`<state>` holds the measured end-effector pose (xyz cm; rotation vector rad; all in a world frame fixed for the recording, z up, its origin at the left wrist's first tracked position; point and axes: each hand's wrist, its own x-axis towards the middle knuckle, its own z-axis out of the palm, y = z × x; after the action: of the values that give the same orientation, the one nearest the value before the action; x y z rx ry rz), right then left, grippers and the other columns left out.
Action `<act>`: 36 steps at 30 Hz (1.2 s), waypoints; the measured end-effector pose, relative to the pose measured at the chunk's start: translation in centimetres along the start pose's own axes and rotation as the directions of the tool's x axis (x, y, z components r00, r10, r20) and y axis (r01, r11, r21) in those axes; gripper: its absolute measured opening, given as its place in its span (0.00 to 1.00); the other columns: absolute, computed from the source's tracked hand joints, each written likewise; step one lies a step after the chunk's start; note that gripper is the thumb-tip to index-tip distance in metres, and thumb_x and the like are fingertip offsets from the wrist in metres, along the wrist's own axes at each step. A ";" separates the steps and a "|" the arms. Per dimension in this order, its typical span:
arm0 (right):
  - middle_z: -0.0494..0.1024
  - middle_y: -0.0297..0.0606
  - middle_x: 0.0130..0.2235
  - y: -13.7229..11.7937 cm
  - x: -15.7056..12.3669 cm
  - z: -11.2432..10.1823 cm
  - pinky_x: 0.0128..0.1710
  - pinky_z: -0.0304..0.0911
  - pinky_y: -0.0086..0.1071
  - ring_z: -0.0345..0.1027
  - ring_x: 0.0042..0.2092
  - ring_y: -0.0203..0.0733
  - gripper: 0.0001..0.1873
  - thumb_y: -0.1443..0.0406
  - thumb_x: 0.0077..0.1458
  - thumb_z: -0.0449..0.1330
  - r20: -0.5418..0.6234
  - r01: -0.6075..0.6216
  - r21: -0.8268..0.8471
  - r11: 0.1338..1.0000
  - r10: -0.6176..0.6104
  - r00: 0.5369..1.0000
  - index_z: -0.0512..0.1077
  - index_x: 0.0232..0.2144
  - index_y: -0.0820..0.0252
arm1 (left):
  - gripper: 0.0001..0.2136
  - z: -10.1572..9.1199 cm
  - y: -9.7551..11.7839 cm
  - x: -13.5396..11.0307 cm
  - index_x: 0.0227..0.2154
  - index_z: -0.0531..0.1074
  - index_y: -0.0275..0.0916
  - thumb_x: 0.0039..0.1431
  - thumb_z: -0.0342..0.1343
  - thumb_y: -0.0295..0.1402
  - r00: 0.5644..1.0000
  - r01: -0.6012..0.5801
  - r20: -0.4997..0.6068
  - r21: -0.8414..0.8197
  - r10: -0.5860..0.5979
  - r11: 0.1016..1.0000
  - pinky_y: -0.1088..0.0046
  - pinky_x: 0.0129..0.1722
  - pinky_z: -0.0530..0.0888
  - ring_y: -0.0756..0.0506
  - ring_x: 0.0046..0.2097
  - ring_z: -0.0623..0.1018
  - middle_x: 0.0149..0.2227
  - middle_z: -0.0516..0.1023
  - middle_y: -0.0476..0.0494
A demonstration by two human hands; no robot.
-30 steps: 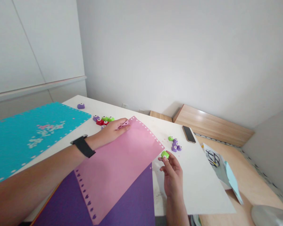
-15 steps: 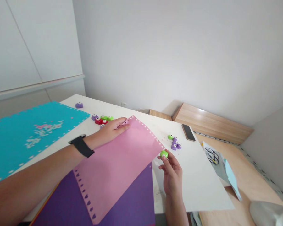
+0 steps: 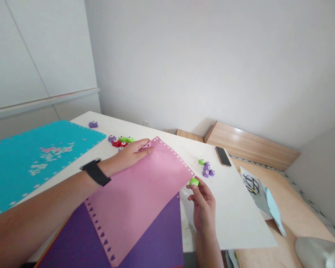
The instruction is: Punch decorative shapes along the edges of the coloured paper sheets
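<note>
Head view: left hand (image 3: 136,152) grips pink paper (image 3: 141,190), two edges punched, near-right edge unpunched; right hand (image 3: 204,205) pinches green craft punch (image 3: 194,181).

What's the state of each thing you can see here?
Pink sheet, punched along upper right and lower left edges
Left hand, gripping pink sheet
Green punch, held near the sheet's corner
Right hand, pinching green punch
Purple sheet, partly covered
Blue sheet, edges punched, paper bits on it
Other punches, mostly clustered
Phone, flat, screen dark
Black cord, looped
</note>
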<state>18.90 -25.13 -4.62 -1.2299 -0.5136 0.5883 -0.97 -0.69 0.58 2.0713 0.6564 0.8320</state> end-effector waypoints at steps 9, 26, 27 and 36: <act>0.80 0.43 0.41 0.0 0.0 -0.2 0.26 0.62 0.29 0.72 0.38 0.44 0.21 0.59 0.52 0.71 0.005 0.017 0.035 0.999 -0.017 1.000 0.78 0.48 0.59 | 0.20 -0.4 -0.2 0.2 0.36 0.72 0.40 0.61 0.54 0.55 0.998 -0.031 0.056 -0.041 0.033 0.999 0.71 0.39 0.72 0.42 0.40 0.75 0.35 0.77 0.47; 0.80 0.41 0.46 -0.4 0.1 -0.5 0.25 0.63 0.24 0.75 0.44 0.45 0.22 0.60 0.47 0.73 0.135 -0.193 0.082 0.978 0.181 0.974 0.78 0.45 0.55 | 0.17 -0.6 -0.9 0.4 0.43 0.74 0.40 0.62 0.56 0.49 0.991 -0.015 0.129 -0.040 0.020 0.999 0.68 0.44 0.72 0.40 0.45 0.77 0.41 0.79 0.44; 0.80 0.41 0.45 -0.4 0.1 -0.6 0.25 0.62 0.24 0.75 0.43 0.44 0.22 0.60 0.47 0.73 0.134 -0.184 0.069 0.980 0.174 0.976 0.78 0.45 0.55 | 0.18 -0.6 -1.0 0.5 0.43 0.74 0.40 0.62 0.56 0.50 0.991 -0.012 0.131 -0.042 0.018 0.999 0.68 0.43 0.73 0.39 0.45 0.77 0.41 0.79 0.44; 0.77 0.38 0.34 0.0 0.3 -1.2 0.21 0.54 0.24 0.67 0.31 0.36 0.21 0.60 0.50 0.72 0.096 -0.108 -0.008 0.994 0.109 0.989 0.79 0.46 0.59 | 0.17 -0.9 -0.6 0.4 0.38 0.72 0.40 0.63 0.55 0.51 0.981 0.014 0.194 -0.072 0.001 0.997 0.72 0.37 0.71 0.43 0.39 0.76 0.35 0.76 0.47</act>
<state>19.89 -25.74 -4.90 -1.2415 -0.5304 0.7422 -1.47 0.35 0.63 2.0507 0.5181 0.6304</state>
